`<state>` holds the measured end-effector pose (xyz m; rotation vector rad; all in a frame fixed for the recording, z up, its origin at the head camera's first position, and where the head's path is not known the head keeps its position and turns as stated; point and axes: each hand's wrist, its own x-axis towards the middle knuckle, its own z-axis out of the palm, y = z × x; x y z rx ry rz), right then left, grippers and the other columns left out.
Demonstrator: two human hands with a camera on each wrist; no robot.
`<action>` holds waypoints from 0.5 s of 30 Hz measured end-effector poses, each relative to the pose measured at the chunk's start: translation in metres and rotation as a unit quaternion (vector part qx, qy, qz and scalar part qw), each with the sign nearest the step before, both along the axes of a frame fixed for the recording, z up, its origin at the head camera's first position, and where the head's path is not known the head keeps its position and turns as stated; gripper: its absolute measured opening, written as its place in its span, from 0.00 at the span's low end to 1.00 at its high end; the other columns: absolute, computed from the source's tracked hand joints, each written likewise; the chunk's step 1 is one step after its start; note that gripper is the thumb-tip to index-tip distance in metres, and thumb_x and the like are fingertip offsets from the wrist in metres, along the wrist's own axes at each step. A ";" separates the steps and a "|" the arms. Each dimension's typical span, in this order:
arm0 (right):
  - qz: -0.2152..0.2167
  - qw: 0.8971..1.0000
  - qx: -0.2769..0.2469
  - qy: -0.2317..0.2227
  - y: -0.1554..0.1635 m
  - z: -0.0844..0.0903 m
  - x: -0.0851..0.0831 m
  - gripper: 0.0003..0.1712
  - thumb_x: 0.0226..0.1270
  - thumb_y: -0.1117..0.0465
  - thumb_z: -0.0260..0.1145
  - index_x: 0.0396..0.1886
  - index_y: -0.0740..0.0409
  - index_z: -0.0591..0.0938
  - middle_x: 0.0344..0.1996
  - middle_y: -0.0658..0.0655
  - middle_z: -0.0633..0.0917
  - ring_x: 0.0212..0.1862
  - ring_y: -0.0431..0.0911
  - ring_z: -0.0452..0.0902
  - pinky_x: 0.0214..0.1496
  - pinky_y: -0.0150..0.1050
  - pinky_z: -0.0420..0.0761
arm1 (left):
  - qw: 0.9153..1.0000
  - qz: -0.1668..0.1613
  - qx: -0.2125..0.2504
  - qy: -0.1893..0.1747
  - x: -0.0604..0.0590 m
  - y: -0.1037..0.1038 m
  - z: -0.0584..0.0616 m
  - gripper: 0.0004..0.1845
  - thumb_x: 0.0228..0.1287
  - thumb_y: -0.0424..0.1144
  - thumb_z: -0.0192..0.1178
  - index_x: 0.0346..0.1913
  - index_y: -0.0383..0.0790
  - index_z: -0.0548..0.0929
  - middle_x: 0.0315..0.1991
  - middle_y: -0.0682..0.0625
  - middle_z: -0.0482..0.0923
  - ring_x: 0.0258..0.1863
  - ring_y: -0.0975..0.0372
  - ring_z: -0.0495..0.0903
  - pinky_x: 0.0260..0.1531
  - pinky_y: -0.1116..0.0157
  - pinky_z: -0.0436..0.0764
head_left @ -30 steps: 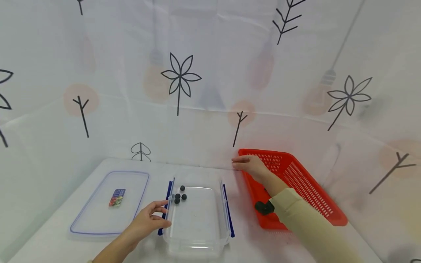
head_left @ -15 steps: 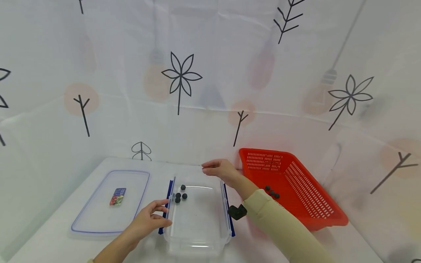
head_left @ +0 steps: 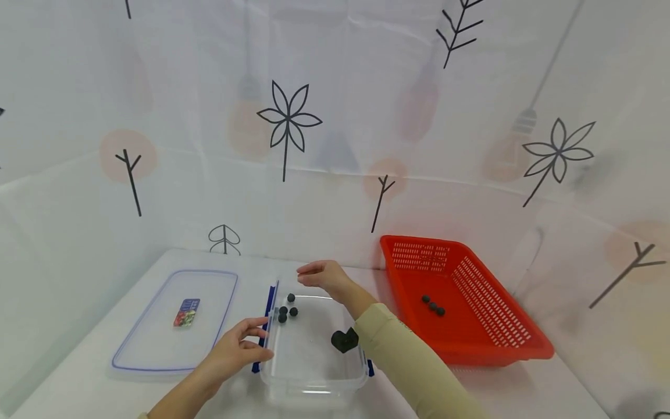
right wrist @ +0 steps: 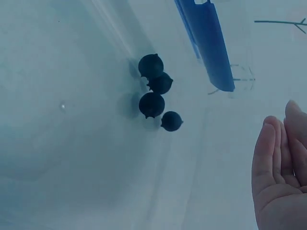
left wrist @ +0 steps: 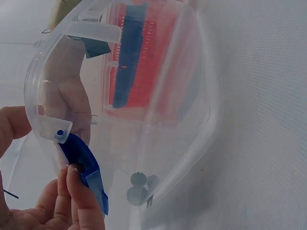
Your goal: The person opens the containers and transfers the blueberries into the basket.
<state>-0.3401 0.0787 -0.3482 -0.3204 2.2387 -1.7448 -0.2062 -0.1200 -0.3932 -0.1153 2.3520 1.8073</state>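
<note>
My left hand (head_left: 230,352) grips the left side of a clear plastic food container (head_left: 309,355). In the left wrist view its fingers (left wrist: 82,194) lie against the blue latch (left wrist: 88,165), with the thumb at the rim. Several blueberries (head_left: 283,313) sit along the container's left side, their small crowns plain in the right wrist view. Over the far end of the container hovers my right hand (head_left: 325,279), thumb close to the fingertips. Whether something is pinched there is hidden. Three more blueberries (head_left: 432,305) lie in a row in the red basket (head_left: 476,354).
A clear lid with a blue seal (head_left: 149,349) lies flat on the white table (head_left: 78,378) to the left, bearing a colourful label (head_left: 186,312). A patterned cloth (head_left: 335,221) hangs behind. The basket's raised walls stand at the right.
My right hand has moved left from above the red basket to above the far end of the container. Blueberries in the basket have come into view. My left hand stays put.
</note>
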 end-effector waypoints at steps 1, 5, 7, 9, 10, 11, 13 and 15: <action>-0.003 1.000 0.001 -0.004 -0.002 -0.002 -0.001 0.15 0.60 0.67 0.66 0.47 0.65 0.81 0.43 0.59 0.83 0.48 0.51 0.79 0.55 0.45 0.72 | 1.000 0.001 -0.001 -0.001 0.000 0.000 0.000 0.35 0.48 0.34 0.70 0.61 0.38 0.70 0.46 0.46 0.73 0.35 0.58 0.74 0.37 0.60 0.75; -0.011 1.000 0.001 -0.012 -0.011 -0.010 -0.005 0.14 0.60 0.67 0.66 0.47 0.65 0.81 0.40 0.57 0.83 0.50 0.54 0.78 0.57 0.48 0.70 | 1.000 0.002 0.000 0.000 0.000 0.000 -0.001 0.35 0.48 0.34 0.70 0.61 0.37 0.70 0.46 0.46 0.73 0.35 0.58 0.74 0.37 0.60 0.75; -0.012 1.000 0.008 -0.014 -0.014 -0.014 -0.007 0.15 0.59 0.67 0.66 0.47 0.66 0.81 0.39 0.56 0.84 0.47 0.52 0.79 0.56 0.47 0.71 | 1.000 0.002 0.003 0.003 0.001 0.000 -0.001 0.34 0.48 0.33 0.70 0.61 0.37 0.70 0.46 0.46 0.73 0.35 0.58 0.75 0.37 0.60 0.75; -0.014 1.000 0.016 -0.016 -0.016 -0.017 -0.009 0.16 0.57 0.69 0.67 0.47 0.67 0.81 0.38 0.56 0.84 0.43 0.49 0.80 0.54 0.45 0.73 | 1.000 -0.001 0.005 0.005 0.001 -0.001 -0.001 0.34 0.48 0.33 0.70 0.61 0.37 0.70 0.46 0.46 0.73 0.35 0.58 0.75 0.37 0.60 0.75; -0.015 1.000 0.022 -0.016 -0.017 -0.019 -0.010 0.17 0.57 0.70 0.68 0.47 0.68 0.81 0.37 0.56 0.84 0.41 0.47 0.81 0.53 0.44 0.74 | 1.000 -0.001 0.005 0.006 0.001 -0.001 -0.001 0.34 0.48 0.33 0.70 0.61 0.37 0.70 0.46 0.46 0.73 0.35 0.58 0.75 0.37 0.60 0.75; -0.017 0.999 0.029 -0.016 -0.017 -0.020 -0.011 0.17 0.56 0.71 0.68 0.47 0.69 0.81 0.37 0.56 0.84 0.39 0.46 0.81 0.51 0.42 0.75 | 1.000 -0.003 0.006 0.007 0.001 -0.001 -0.001 0.34 0.48 0.33 0.70 0.61 0.37 0.70 0.46 0.46 0.73 0.35 0.58 0.75 0.37 0.59 0.75; -0.022 0.999 0.046 -0.013 -0.017 -0.023 -0.012 0.16 0.54 0.72 0.68 0.45 0.69 0.81 0.36 0.56 0.85 0.37 0.44 0.81 0.49 0.40 0.77 | 1.000 -0.004 0.007 0.009 0.001 0.000 -0.002 0.34 0.48 0.33 0.70 0.61 0.37 0.70 0.46 0.46 0.73 0.35 0.58 0.75 0.38 0.59 0.75; -0.025 0.997 0.074 -0.005 -0.017 -0.026 -0.013 0.15 0.54 0.71 0.69 0.44 0.68 0.82 0.34 0.55 0.85 0.36 0.44 0.80 0.47 0.39 0.77 | 1.000 -0.006 0.009 0.008 0.001 0.000 -0.002 0.34 0.48 0.33 0.70 0.61 0.37 0.70 0.46 0.46 0.73 0.35 0.58 0.75 0.38 0.59 0.75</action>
